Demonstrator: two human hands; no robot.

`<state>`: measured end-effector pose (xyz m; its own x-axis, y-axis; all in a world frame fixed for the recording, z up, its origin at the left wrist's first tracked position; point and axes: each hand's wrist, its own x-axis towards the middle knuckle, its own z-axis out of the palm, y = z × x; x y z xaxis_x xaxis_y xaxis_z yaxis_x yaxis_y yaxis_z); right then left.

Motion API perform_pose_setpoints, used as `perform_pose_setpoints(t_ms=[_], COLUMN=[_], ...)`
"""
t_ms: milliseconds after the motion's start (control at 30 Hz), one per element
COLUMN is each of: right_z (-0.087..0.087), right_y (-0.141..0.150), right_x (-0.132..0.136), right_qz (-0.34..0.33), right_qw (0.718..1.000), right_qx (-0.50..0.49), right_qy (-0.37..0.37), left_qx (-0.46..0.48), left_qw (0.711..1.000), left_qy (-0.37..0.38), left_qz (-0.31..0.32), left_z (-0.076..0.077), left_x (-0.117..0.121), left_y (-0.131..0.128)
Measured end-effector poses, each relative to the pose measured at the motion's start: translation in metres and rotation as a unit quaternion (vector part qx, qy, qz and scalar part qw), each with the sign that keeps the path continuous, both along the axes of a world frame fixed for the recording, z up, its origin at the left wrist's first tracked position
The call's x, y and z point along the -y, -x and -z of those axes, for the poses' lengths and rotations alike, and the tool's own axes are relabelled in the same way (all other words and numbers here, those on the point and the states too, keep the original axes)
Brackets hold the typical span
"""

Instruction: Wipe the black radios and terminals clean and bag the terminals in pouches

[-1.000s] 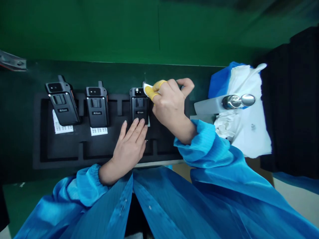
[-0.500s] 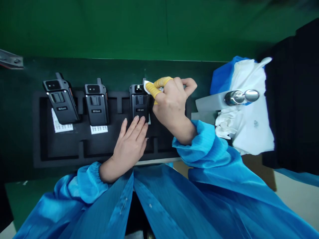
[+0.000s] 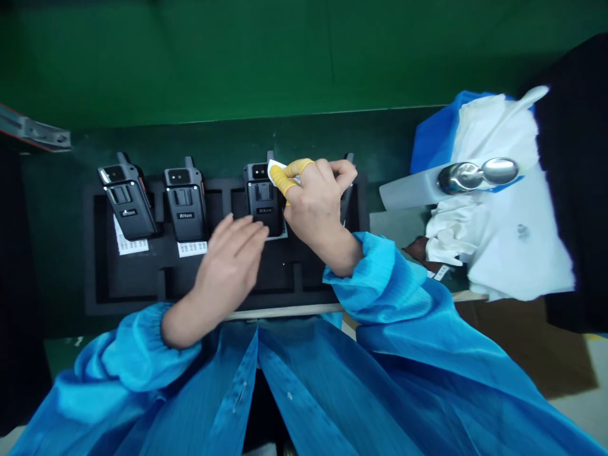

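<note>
Between my hands lies a black two-way radio [image 3: 264, 201] marked "Riton", resting in a black foam tray [image 3: 124, 302]. My right hand [image 3: 317, 193], with yellow finger cots on it, pinches a small white wipe [image 3: 275, 170] beside the camera window at the radio's top. Just left of and below the radio, my left hand [image 3: 230, 259] is held with its fingers stretched out, holding nothing. Two more radios lie to the left, one tilted [image 3: 127, 199] and one straight [image 3: 185, 206], with white label sheets under them. Another radio [image 3: 348, 196] is mostly hidden behind my right hand.
On the right stand a translucent bottle with a metal pump top [image 3: 458, 177], a blue box [image 3: 434, 142], a stack of white cloths [image 3: 513, 240] and a crumpled wipe [image 3: 453, 234]. A metal bracket [image 3: 40, 133] juts in at the left. A green panel [image 3: 266, 60] rises behind.
My left hand has come off the radio's lower end and moved left and down. The right hand stays by the radio's top with the wipe. The view has shifted slightly.
</note>
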<state>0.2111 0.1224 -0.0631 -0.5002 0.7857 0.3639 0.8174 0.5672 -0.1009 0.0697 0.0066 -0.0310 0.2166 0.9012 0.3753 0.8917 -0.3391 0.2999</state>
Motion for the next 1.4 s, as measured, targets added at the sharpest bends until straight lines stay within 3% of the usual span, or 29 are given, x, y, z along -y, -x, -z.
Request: perform_pose_setpoints(t_ms=[133, 300, 567, 767, 933, 1067, 1200, 1400], right_z=[0.001, 0.001, -0.005, -0.004, -0.003, -0.001, -0.003, -0.015], right_y=[0.002, 0.003, 0.006, 0.006, 0.005, 0.006, 0.001, -0.014], right_x=[0.001, 0.002, 0.002, 0.002, 0.002, 0.003, 0.000, 0.011], right_qz=[-0.003, -0.008, 0.000, 0.000, 0.004, 0.000, -0.002, -0.010], right_qw=[1.000, 1.000, 0.998, 0.998, 0.999, 0.999, 0.999, 0.999], right_qx=[-0.012, -0.025, -0.044, -0.051, -0.039, -0.042, -0.041, -0.011], right_qy=[-0.001, -0.003, 0.034, 0.026, 0.029, 0.024, 0.031, 0.039], left_qx=[-0.056, -0.070, -0.086, -0.096, -0.095, -0.098, -0.111, -0.068], left_qw=[0.995, 0.994, 0.995, 0.987, 0.988, 0.990, 0.987, 0.998], left_qy=[0.005, 0.024, 0.001, 0.096, 0.090, 0.043, -0.020, -0.002], left_qz=[-0.085, -0.082, -0.053, -0.085, -0.082, -0.096, -0.113, 0.005], left_z=[-0.013, -0.011, -0.012, -0.024, -0.026, -0.029, -0.028, 0.004], left_x=[-0.039, -0.070, -0.074, -0.079, -0.081, -0.071, -0.040, 0.015], left_y=[0.032, 0.047, 0.046, 0.037, 0.036, 0.040, 0.035, 0.007])
